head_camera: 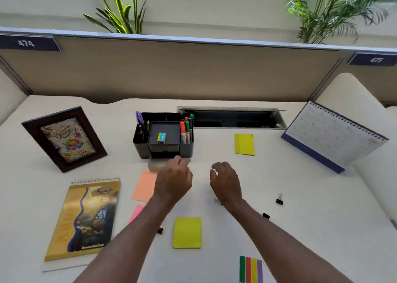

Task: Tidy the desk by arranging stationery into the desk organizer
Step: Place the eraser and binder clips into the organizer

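Roughly half done, I judge: markers (185, 130), pens (140, 121) and an eraser (161, 137) sit in the organizer (163, 135) at far centre. Sticky pads (187, 232) and clips (279, 199) still litter the near bench (311, 207). Left hand (174, 179) pinches a pale block (155, 164) by the organizer; right hand (225, 181) hovers, grip loose and empty.

Two bare forearms in view, no sleeves. Left hand (174, 178) and right hand (225, 181): no gloves, rings or watch visible.

pink note (137, 212) half-hidden by forearm, colour strips (251, 269) cropped below
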### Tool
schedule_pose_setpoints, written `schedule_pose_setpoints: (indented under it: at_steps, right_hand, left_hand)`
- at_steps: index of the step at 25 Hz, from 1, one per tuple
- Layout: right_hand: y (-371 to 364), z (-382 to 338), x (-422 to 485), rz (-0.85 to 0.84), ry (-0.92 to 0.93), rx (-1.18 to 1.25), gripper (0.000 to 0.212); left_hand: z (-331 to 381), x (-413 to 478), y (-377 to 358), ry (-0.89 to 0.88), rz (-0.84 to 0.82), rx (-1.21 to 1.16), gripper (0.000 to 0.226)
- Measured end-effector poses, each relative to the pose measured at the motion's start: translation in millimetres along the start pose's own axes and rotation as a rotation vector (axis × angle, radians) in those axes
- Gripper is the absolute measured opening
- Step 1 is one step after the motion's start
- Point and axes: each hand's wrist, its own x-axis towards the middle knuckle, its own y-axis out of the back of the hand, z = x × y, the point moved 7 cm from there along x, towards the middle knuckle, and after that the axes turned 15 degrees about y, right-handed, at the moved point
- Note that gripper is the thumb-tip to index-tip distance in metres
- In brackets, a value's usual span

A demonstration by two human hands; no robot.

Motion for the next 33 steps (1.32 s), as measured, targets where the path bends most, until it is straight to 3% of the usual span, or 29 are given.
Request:
schedule_pose_setpoints:
  at_steps: [3,5,10,12,15,18,23,28,33]
  right_hand:
    - [43.5,73.3,-24.4,-0.04,-0.145,-0.103,0.014]
    - [68.7,116.0,-46.1,-0.078,-0.271,-0.178,0.016]
    - [89.8,156.8,-87.1,-0.217,-0.506,-0.214,0.032]
    - [89.2,158.4,-93.1,-0.26,-0.509,-0.234,0.03]
    - [84.8,154.8,-91.8,-0.279,-0.463,-0.262,0.01]
    - [79.9,145.9,-82.1,-0.263,-0.388,-0.274,0.018]
    - [56.5,111.3,-55.4,-0.244,-0.228,-0.22,0.009]
    - [20.1,47.1,-15.6,-0.203,-0.052,-0.053,0.015]
    - [-11.7,-13.6,10.6,-0.222,0.101,-0.02,0.022]
  left_hand:
    - [32.6,-40.8,-59.4,0.149,-0.466,0.097,0.042]
    - [47.7,-65.7,-83.9,0.222,-0.589,0.168,0.05]
    - [79.5,-75.1,-95.4,0.234,-0.475,0.143,0.021]
    - [85.5,-73.6,-96.9,0.227,-0.447,0.178,0.016]
    - [86.7,-72.1,-98.1,0.243,-0.443,0.197,0.019]
    - [81.9,-70.4,-93.0,0.259,-0.434,0.154,0.02]
    - [49.6,-56.8,-64.1,0.287,-0.31,0.06,0.024]
    - [-7.4,-8.6,-15.9,0.311,-0.171,0.117,0.021]
    - [-48.9,38.0,4.7,0.26,-0.175,0.223,0.021]
